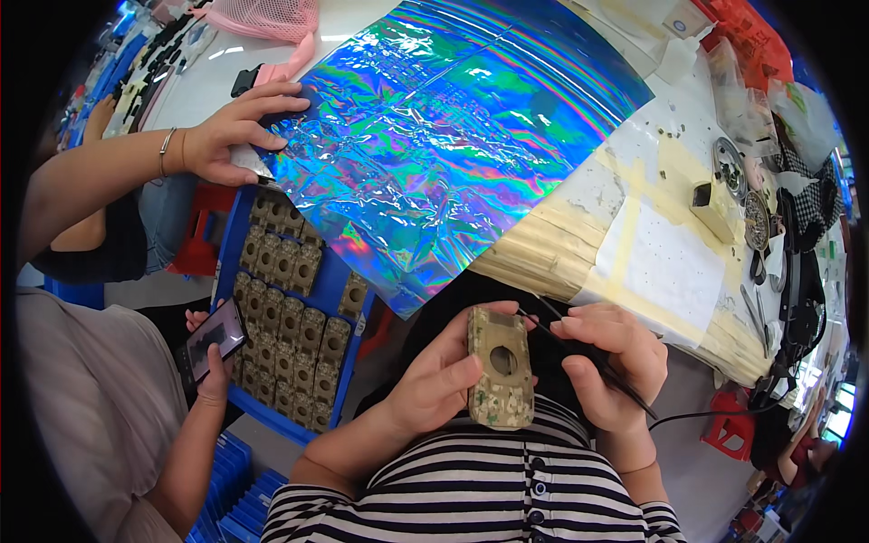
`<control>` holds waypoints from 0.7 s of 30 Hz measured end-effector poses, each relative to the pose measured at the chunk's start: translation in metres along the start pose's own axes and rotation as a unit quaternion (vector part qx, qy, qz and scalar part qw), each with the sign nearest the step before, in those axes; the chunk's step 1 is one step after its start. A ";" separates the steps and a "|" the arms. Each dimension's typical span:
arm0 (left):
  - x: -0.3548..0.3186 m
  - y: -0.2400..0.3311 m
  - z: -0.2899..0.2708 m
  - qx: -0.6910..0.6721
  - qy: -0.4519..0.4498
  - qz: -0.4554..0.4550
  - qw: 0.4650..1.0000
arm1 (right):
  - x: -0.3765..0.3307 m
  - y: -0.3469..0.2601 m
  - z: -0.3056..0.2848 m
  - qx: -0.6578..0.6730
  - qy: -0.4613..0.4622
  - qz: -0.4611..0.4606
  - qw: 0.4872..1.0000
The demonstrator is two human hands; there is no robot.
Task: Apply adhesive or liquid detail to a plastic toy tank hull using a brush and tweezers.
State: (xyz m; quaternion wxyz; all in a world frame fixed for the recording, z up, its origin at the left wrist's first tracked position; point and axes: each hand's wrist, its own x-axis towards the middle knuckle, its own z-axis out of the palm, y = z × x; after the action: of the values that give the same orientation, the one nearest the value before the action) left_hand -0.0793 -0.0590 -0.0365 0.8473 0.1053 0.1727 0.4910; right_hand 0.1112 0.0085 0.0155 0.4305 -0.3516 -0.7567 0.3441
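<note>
1. Fingers of the left hand (433, 373) closed on one camouflage case (502, 398): thumb along the left border of the front face, the others behind; grip firm.
2. Case count in hand: 1. Held in front of the striped shirt (453, 480), long axis near upright in view; one round hole at mid-face, darker patch at upper end.
3. Right hand (617, 366): fingers bent, half open, thumb tip apart from fingertips. One black cable (706, 415) passes between thumb and fingers, then trails off to the right. Cannot tell how tightly it is gripped.
4. Pose: both forearms rise from the lower edge, elbows bent, hands level and near each other; left palm turned inward behind the case, right hand just beside it, apart from it.
5. Blue tray (276, 425): 1, left of the left hand. Camouflage pieces (290, 317) in rows, upward of twenty; exact count not possible, some covered.
6. Iridescent sheet (434, 136): 1, across the tabletop (579, 213), near corner overhanging.
7. Co-worker's hands: 2. One with a bracelet (167, 152) rests at the sheet's left border; the other holds one phone (214, 342).
8. White paper (665, 262): 1, taped down, right side.
</note>
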 end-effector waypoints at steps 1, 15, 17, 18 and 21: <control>-0.001 0.001 0.000 0.012 0.004 0.002 1.000 | 0.001 0.000 0.000 -0.002 0.001 0.001 1.000; -0.016 0.021 -0.010 -0.008 0.154 -0.054 0.987 | 0.020 0.005 0.013 0.016 -0.026 -0.003 1.000; -0.016 0.020 -0.006 0.006 0.169 -0.041 0.985 | 0.027 0.005 0.019 -0.002 -0.035 -0.013 0.999; -0.015 0.020 -0.004 0.013 0.176 -0.034 0.984 | 0.030 0.005 0.022 -0.021 -0.040 -0.026 0.999; -0.011 0.018 -0.001 -0.014 0.145 -0.017 0.989 | 0.041 0.011 0.030 -0.071 -0.035 -0.098 0.992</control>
State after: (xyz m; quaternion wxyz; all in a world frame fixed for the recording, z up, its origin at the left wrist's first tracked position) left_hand -0.0989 -0.0599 -0.0287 0.8230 0.0185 0.2884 0.4890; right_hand 0.0707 0.0421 0.0113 0.4091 -0.2931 -0.8247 0.2582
